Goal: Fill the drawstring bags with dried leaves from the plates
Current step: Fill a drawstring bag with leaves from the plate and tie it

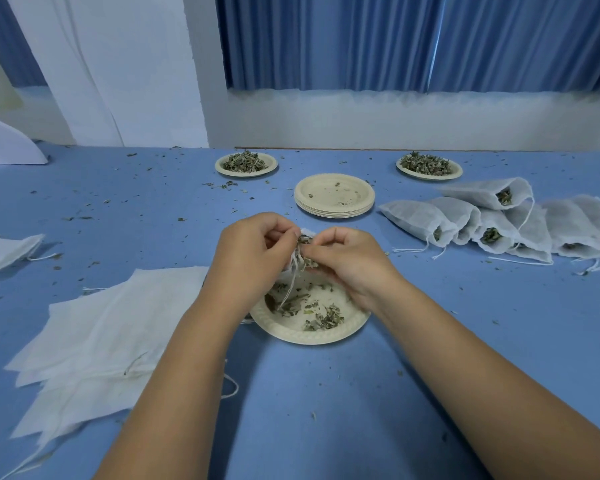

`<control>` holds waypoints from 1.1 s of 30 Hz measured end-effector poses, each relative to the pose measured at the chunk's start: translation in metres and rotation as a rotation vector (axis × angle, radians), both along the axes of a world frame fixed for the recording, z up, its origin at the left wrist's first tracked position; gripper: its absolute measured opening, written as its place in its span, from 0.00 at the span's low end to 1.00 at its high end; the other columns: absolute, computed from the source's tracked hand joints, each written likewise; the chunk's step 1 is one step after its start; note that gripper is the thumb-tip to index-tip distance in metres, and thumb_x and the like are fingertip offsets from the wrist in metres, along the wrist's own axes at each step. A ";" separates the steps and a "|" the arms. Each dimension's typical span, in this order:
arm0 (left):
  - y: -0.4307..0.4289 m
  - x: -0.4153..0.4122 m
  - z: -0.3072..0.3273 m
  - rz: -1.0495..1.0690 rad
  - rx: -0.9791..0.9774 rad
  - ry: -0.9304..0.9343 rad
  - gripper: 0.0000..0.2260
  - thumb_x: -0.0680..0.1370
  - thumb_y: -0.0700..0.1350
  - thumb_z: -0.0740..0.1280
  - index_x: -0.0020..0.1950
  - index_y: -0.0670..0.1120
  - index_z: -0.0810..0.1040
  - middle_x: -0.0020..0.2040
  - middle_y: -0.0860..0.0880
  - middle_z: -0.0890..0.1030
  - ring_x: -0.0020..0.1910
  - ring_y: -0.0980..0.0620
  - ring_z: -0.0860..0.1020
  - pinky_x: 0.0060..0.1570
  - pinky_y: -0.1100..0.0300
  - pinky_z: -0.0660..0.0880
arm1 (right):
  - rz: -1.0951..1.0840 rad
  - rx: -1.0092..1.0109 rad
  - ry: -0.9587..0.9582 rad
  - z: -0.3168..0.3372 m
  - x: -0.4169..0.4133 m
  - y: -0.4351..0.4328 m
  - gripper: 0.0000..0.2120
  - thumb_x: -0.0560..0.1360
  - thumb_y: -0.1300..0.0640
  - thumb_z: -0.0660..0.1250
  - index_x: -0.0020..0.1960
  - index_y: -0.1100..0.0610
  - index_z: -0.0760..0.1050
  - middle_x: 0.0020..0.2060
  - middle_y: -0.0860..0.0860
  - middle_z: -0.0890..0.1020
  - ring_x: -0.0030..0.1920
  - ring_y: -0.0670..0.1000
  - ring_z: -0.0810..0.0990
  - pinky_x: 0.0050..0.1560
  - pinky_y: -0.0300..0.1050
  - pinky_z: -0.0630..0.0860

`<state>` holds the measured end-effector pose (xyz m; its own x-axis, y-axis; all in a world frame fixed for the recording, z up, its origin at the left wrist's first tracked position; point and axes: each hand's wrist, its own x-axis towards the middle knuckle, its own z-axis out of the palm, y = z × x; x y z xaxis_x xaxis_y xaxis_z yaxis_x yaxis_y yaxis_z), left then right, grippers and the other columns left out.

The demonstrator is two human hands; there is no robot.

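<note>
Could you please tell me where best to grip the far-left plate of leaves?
Take the far-left plate by its bare near rim, coming from the front, thumb on top and fingers underneath. It lies flat with the leaves heaped in its middle, so a level rim hold would likely keep them from spilling.

Small white bag (308, 233), stuffed with leaves (303, 241), sits bunched up over the near plate (309, 339), which only has scraps (324, 320) left. Filled bags (416, 220) pile up right, flat empties (94, 327) left.

Plain workroom set up for hand-packing: blue table (309, 393) under the right hand (350, 261), blue curtain (413, 39) and white sill (395, 119) beyond it.
</note>
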<state>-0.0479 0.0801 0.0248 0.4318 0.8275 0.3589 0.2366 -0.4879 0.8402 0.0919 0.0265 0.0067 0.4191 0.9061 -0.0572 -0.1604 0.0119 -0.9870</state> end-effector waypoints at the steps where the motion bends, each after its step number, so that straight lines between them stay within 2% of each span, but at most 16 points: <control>1: 0.000 0.000 0.000 -0.008 0.024 0.009 0.06 0.77 0.42 0.69 0.41 0.51 0.82 0.30 0.59 0.79 0.30 0.59 0.77 0.34 0.67 0.75 | -0.014 -0.007 -0.010 0.000 0.000 0.000 0.11 0.70 0.68 0.74 0.39 0.59 0.73 0.24 0.47 0.78 0.28 0.45 0.80 0.32 0.37 0.78; 3: -0.001 -0.001 0.001 -0.035 0.066 0.047 0.07 0.77 0.42 0.69 0.41 0.52 0.82 0.30 0.59 0.79 0.30 0.61 0.76 0.34 0.69 0.73 | -0.037 -0.036 -0.045 0.000 0.001 0.001 0.14 0.70 0.69 0.73 0.37 0.57 0.69 0.22 0.46 0.74 0.23 0.44 0.76 0.27 0.36 0.75; 5: -0.003 -0.002 0.001 -0.068 0.106 0.098 0.06 0.77 0.42 0.69 0.41 0.51 0.82 0.31 0.58 0.79 0.29 0.62 0.75 0.34 0.69 0.73 | -0.043 -0.064 -0.058 -0.002 0.001 0.002 0.16 0.70 0.69 0.73 0.36 0.55 0.68 0.24 0.47 0.72 0.24 0.44 0.75 0.28 0.36 0.75; 7: -0.005 -0.001 0.002 -0.106 0.128 0.137 0.05 0.77 0.42 0.69 0.42 0.49 0.82 0.32 0.58 0.79 0.29 0.62 0.75 0.34 0.68 0.73 | -0.051 -0.090 -0.057 -0.002 0.001 0.003 0.16 0.70 0.69 0.71 0.35 0.55 0.68 0.25 0.48 0.72 0.25 0.43 0.76 0.30 0.36 0.76; 12: -0.012 0.004 0.001 -0.184 0.140 0.224 0.05 0.77 0.45 0.69 0.43 0.47 0.83 0.35 0.56 0.81 0.32 0.61 0.76 0.38 0.63 0.75 | -0.098 -0.171 -0.148 -0.005 -0.001 0.005 0.14 0.72 0.73 0.65 0.35 0.57 0.71 0.27 0.50 0.74 0.23 0.43 0.73 0.24 0.34 0.71; 16: -0.008 0.005 0.000 -0.087 0.099 0.149 0.05 0.78 0.43 0.69 0.44 0.48 0.82 0.33 0.57 0.79 0.31 0.59 0.77 0.40 0.61 0.77 | -0.142 -0.153 -0.094 -0.002 -0.002 0.005 0.13 0.73 0.68 0.70 0.35 0.56 0.71 0.25 0.49 0.74 0.22 0.44 0.74 0.24 0.34 0.72; 18: -0.004 0.003 0.001 -0.020 0.083 0.095 0.06 0.78 0.42 0.68 0.42 0.49 0.82 0.33 0.55 0.80 0.33 0.56 0.79 0.41 0.60 0.78 | -0.082 -0.123 0.000 0.006 0.001 0.001 0.09 0.72 0.65 0.73 0.37 0.58 0.74 0.26 0.50 0.79 0.25 0.44 0.79 0.27 0.34 0.76; 20: -0.001 0.000 0.001 0.024 0.059 0.043 0.07 0.78 0.42 0.68 0.41 0.50 0.81 0.33 0.55 0.80 0.34 0.55 0.80 0.41 0.58 0.79 | 0.017 -0.130 0.097 0.015 0.006 -0.004 0.04 0.73 0.64 0.73 0.42 0.61 0.78 0.34 0.52 0.84 0.35 0.46 0.84 0.37 0.38 0.81; 22: 0.001 -0.001 0.001 0.066 0.063 0.033 0.07 0.78 0.43 0.68 0.41 0.50 0.81 0.33 0.55 0.81 0.35 0.54 0.81 0.43 0.55 0.80 | 0.060 -0.150 0.145 0.021 0.012 -0.007 0.03 0.74 0.64 0.72 0.47 0.63 0.80 0.43 0.56 0.84 0.41 0.51 0.84 0.46 0.44 0.83; 23: 0.002 -0.002 0.001 0.087 0.068 0.032 0.07 0.78 0.44 0.68 0.41 0.50 0.81 0.33 0.54 0.81 0.35 0.54 0.81 0.44 0.53 0.80 | 0.064 -0.162 0.163 0.023 0.013 -0.009 0.04 0.74 0.64 0.71 0.48 0.64 0.81 0.45 0.57 0.82 0.40 0.52 0.84 0.46 0.45 0.83; 27: 0.004 -0.003 0.000 0.145 0.052 -0.006 0.07 0.78 0.44 0.68 0.40 0.51 0.80 0.32 0.54 0.81 0.34 0.54 0.81 0.46 0.49 0.80 | 0.076 -0.205 0.133 0.026 0.014 -0.015 0.03 0.74 0.64 0.72 0.46 0.63 0.79 0.40 0.58 0.82 0.36 0.52 0.84 0.37 0.43 0.82; 30: 0.003 -0.003 0.000 0.132 0.039 -0.002 0.07 0.78 0.44 0.68 0.41 0.50 0.81 0.33 0.53 0.81 0.34 0.54 0.81 0.46 0.49 0.80 | 0.073 -0.182 0.044 0.020 0.011 -0.016 0.07 0.71 0.63 0.75 0.46 0.63 0.80 0.37 0.55 0.83 0.34 0.48 0.83 0.36 0.39 0.80; 33: 0.002 -0.002 0.001 0.098 0.012 -0.005 0.06 0.78 0.44 0.68 0.42 0.50 0.81 0.34 0.53 0.82 0.35 0.53 0.81 0.46 0.50 0.81 | 0.073 -0.170 0.060 0.016 0.006 -0.014 0.08 0.71 0.63 0.75 0.49 0.63 0.80 0.36 0.55 0.83 0.34 0.48 0.83 0.35 0.38 0.80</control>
<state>-0.0495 0.0816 0.0257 0.3476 0.8613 0.3706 0.2793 -0.4724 0.8359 0.0976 0.0127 0.0228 0.3437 0.9093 -0.2348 -0.2132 -0.1679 -0.9625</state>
